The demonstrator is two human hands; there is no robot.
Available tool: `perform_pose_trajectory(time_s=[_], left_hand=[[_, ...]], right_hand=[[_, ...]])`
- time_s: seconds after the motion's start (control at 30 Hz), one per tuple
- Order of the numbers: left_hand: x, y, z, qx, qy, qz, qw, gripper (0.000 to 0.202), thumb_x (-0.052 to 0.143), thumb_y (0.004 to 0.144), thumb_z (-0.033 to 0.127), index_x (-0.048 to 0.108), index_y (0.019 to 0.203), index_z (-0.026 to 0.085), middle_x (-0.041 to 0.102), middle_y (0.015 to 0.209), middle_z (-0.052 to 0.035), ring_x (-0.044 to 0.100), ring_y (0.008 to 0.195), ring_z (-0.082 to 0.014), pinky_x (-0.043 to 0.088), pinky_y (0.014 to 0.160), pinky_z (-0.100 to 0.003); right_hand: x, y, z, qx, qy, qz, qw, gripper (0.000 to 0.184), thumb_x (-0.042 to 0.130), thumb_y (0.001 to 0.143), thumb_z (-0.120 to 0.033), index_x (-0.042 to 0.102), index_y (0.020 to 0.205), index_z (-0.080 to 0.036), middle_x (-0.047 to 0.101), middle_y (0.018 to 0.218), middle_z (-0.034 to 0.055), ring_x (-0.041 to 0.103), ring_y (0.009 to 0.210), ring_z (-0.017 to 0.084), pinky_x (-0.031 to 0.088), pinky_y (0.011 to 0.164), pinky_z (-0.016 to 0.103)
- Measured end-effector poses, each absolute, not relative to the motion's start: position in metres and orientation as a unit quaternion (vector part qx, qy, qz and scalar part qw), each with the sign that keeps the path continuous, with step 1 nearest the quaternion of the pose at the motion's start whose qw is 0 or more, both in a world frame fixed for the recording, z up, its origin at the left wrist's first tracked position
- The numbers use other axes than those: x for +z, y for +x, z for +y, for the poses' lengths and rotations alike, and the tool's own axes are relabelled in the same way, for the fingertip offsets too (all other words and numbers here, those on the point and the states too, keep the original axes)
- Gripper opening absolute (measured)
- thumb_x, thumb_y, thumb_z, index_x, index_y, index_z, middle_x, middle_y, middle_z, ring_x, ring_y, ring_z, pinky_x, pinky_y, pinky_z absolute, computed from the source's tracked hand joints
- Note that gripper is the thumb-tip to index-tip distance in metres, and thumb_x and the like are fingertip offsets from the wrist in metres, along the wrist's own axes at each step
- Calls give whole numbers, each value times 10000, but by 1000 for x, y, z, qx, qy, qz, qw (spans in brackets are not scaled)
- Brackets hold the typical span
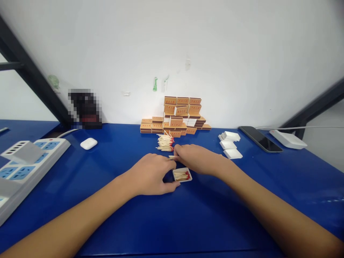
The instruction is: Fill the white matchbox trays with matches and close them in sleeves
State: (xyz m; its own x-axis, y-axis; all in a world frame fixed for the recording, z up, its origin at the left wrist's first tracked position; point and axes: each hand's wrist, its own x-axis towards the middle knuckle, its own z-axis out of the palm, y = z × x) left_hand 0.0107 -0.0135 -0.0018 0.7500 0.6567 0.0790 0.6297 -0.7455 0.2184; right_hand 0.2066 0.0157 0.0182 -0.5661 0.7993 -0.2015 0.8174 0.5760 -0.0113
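A small white matchbox tray (182,175) with red-tipped matches in it lies on the blue table (172,222). My left hand (153,174) rests beside the tray, its thumb against the tray's left edge, fingers curled. My right hand (196,157) is just behind the tray, its fingers pinched on a few matches (172,157). A loose pile of matches (165,142) lies a little farther back, near both hands.
Stacked orange matchboxes (178,116) stand against the wall. Three white empty trays (229,145) lie at the right, then a dark phone (260,139) and a white box (288,139). A white earbud case (88,143) and a power strip (24,168) sit at the left.
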Motion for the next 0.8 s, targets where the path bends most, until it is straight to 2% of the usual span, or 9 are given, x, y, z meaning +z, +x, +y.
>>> perform_pose_trajectory(time_s=[0.13, 0.4, 0.5, 0.63, 0.8], left_hand=[[-3, 8, -11, 85, 931, 343, 88, 292, 646, 905, 471, 664, 857, 183, 705, 781, -24, 657, 687, -195, 389, 591, -300], [-2, 4, -6, 95, 918, 372, 98, 285, 672, 890, 472, 708, 932, 192, 700, 762, -16, 640, 657, -182, 394, 578, -294], [-1, 4, -5, 96, 918, 372, 101, 281, 672, 890, 470, 691, 903, 190, 689, 748, -13, 630, 644, -176, 384, 573, -292], [-1, 4, -4, 106, 919, 367, 100, 261, 670, 887, 448, 663, 851, 190, 668, 717, -2, 607, 619, -169, 369, 562, -298], [0, 4, -4, 103, 919, 366, 104, 247, 678, 886, 441, 671, 871, 194, 659, 706, 5, 599, 600, -164, 361, 552, -300]], right_hand=[[17, 211, 16, -49, 458, 884, 84, 183, 504, 1076, -278, 621, 1036, -142, 736, 919, 123, 678, 777, 233, 356, 598, 311], [30, 240, 10, -139, 460, 877, -10, 261, 429, 1095, -361, 600, 968, -211, 722, 933, 77, 635, 785, 208, 383, 637, 310], [35, 235, -4, -158, 456, 876, 17, 201, 461, 1084, -317, 608, 986, -220, 726, 940, 58, 642, 785, 201, 373, 627, 300], [32, 221, -15, -120, 462, 877, 61, 112, 530, 1040, -183, 620, 977, -198, 746, 972, 68, 672, 772, 199, 344, 597, 295], [27, 222, -10, -132, 446, 885, 21, 89, 572, 1036, -234, 642, 987, -207, 762, 993, 64, 685, 788, 206, 365, 619, 304]])
